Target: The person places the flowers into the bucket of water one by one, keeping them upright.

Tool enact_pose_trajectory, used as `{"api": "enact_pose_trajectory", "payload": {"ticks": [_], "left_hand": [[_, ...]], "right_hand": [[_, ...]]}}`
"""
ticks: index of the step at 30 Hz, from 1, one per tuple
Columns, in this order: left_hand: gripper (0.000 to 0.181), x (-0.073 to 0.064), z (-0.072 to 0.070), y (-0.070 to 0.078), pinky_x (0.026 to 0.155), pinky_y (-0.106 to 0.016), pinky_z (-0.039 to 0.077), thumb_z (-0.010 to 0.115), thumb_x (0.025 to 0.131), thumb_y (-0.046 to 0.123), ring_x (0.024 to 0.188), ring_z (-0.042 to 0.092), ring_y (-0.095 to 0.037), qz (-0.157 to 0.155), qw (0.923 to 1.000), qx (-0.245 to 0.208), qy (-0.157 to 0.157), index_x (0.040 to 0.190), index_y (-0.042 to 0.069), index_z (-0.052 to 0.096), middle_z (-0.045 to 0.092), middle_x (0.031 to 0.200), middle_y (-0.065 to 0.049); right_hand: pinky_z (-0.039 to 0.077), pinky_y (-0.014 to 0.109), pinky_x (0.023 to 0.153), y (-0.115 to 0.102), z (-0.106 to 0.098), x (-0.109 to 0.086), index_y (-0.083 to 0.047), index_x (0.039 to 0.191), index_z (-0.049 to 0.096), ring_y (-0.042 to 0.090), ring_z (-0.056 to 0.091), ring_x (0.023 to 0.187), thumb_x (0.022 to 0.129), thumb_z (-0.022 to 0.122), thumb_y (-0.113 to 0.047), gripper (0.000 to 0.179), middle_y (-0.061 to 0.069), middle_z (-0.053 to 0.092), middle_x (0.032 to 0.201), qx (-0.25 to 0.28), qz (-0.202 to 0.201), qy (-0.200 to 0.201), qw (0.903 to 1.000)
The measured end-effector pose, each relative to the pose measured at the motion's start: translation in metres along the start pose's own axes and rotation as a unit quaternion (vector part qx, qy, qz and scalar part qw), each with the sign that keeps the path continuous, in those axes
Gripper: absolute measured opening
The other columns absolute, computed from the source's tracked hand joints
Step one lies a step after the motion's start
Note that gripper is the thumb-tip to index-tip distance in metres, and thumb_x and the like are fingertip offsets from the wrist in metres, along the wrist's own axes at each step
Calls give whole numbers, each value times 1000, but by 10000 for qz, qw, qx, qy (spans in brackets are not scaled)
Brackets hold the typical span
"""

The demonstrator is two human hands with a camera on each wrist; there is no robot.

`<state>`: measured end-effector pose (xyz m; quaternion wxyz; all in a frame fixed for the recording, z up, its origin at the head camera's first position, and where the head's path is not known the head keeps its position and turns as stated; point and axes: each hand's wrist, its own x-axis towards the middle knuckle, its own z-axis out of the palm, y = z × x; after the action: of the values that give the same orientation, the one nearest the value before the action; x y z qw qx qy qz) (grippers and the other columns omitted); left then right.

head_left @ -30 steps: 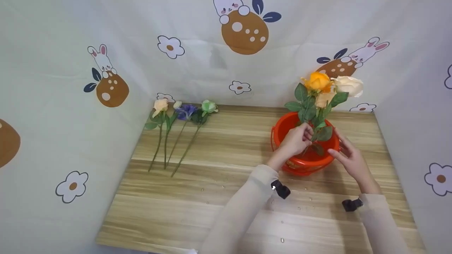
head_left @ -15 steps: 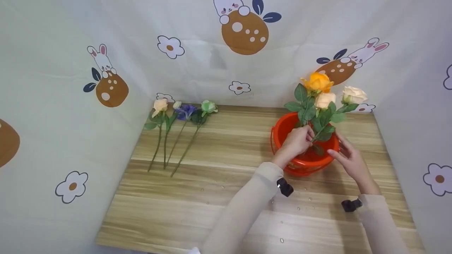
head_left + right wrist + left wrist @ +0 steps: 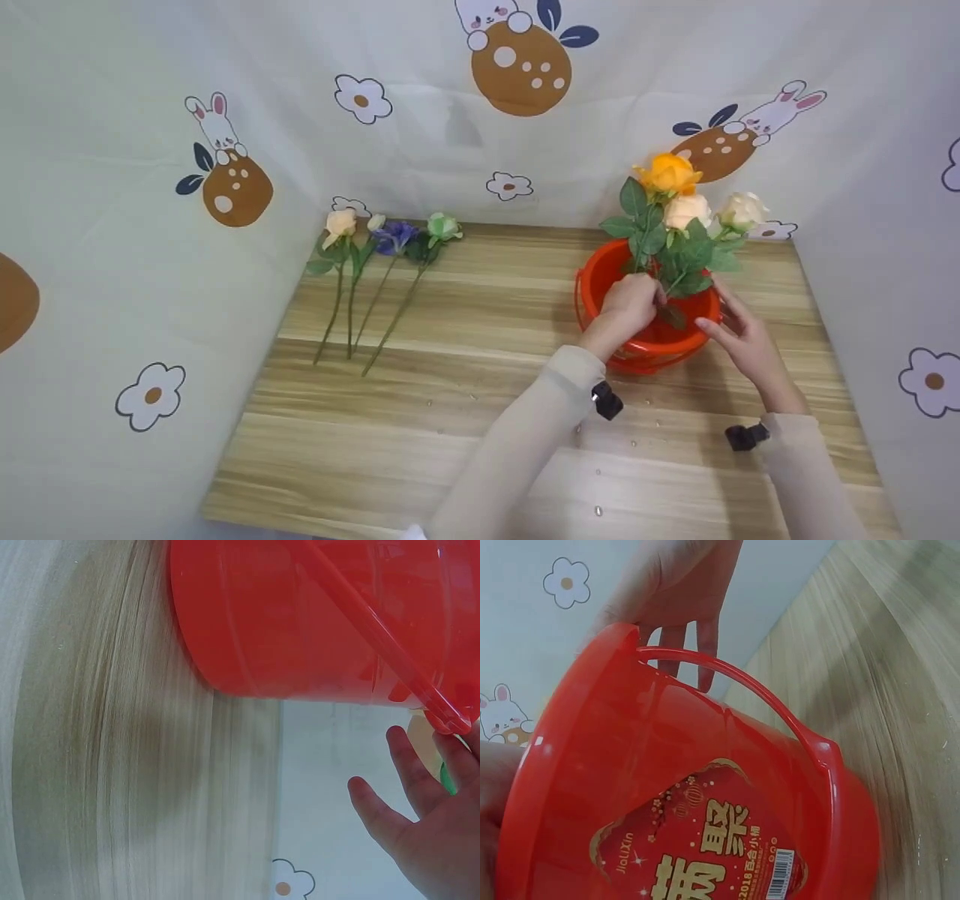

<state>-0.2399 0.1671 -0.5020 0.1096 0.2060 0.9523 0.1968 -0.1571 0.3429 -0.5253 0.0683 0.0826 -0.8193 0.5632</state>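
My left hand reaches over the near-left rim of the red bucket, fingers curled at the stems. It appears to pinch the stem of the cream-white rose, though the fingertips are mostly hidden. The orange rose and peach rose stand beside it, their leaves rising out of the bucket. On the bucket's right side rests my right hand, thumb at the rim. In the right wrist view, the right hand's fingers are extended and spread beside the handle joint. The lower stems are hidden inside the bucket.
On the left of the wooden table lie a peach rose, a purple flower, a green flower and a small white bud on a stem. Small clear drops dot the front. Patterned cloth encloses the back and sides.
The cream-white rose has swung out to the right, then dropped lower and slightly left. My left hand has tipped further down into the bucket. The right hand has stayed at the rim.
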Motion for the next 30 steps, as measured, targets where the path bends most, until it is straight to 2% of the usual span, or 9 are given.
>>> {"api": "enact_pose_trajectory", "payload": {"ticks": [4, 12, 17, 21, 26, 28, 30], "left_hand": [[20, 0, 1, 1, 83, -19, 51, 64, 89, 19, 95, 63, -6, -85, 9999, 73, -122, 101, 31, 73, 68, 102, 15], [17, -3, 2, 2, 81, -20, 51, 64, 88, 23, 94, 62, -7, -134, 9994, 243, -205, 98, 32, 74, 66, 102, 13], [15, -10, -5, 2, 82, -20, 51, 63, 88, 20, 93, 61, -9, -21, 9996, 284, -89, 96, 29, 72, 62, 98, 10], [14, -13, -15, 3, 78, -20, 52, 63, 88, 20, 90, 62, -9, 88, 9993, 365, 45, 95, 29, 71, 64, 96, 11], [12, -11, -15, 3, 75, -21, 53, 66, 87, 22, 87, 64, -9, 210, 9981, 563, 110, 94, 29, 72, 68, 95, 12], [11, -9, -11, 2, 72, -23, 54, 65, 88, 19, 85, 65, -11, 146, 9976, 641, 200, 92, 27, 71, 69, 92, 10], [13, -7, -5, 2, 69, -25, 56, 62, 89, 16, 83, 66, -13, 53, 9967, 746, 309, 96, 25, 68, 70, 91, 6]], "right_hand": [[44, 9, 87, 14, -2, 1, -10, 147, 30, -3, 50, 113, 89, 61, -2, 66, 17, 27, 152, 45, 100, 6, 9999], [43, 8, 89, 23, -4, 1, -19, 148, 30, -1, 47, 117, 90, 62, -8, 67, 10, 25, 154, -180, 239, -33, 9995], [44, 9, 88, 6, -2, -1, -13, 148, 29, -1, 49, 115, 90, 61, -5, 66, 16, 26, 153, -18, 180, -102, 9998], [43, 8, 89, -6, -2, -2, -8, 147, 29, -2, 49, 115, 90, 60, -3, 65, 19, 25, 152, 55, 133, -82, 9999], [42, 8, 90, 6, -5, 0, -11, 148, 29, -2, 47, 116, 90, 60, -3, 66, 16, 23, 154, 41, 185, -20, 9998], [43, 8, 89, 14, -5, 1, -14, 148, 29, -3, 48, 115, 90, 61, -5, 66, 15, 24, 154, -10, 246, -20, 9997], [43, 8, 89, 20, -4, 1, -17, 148, 29, -4, 48, 115, 91, 61, -8, 67, 14, 24, 154, -103, 289, -35, 9995]]}}
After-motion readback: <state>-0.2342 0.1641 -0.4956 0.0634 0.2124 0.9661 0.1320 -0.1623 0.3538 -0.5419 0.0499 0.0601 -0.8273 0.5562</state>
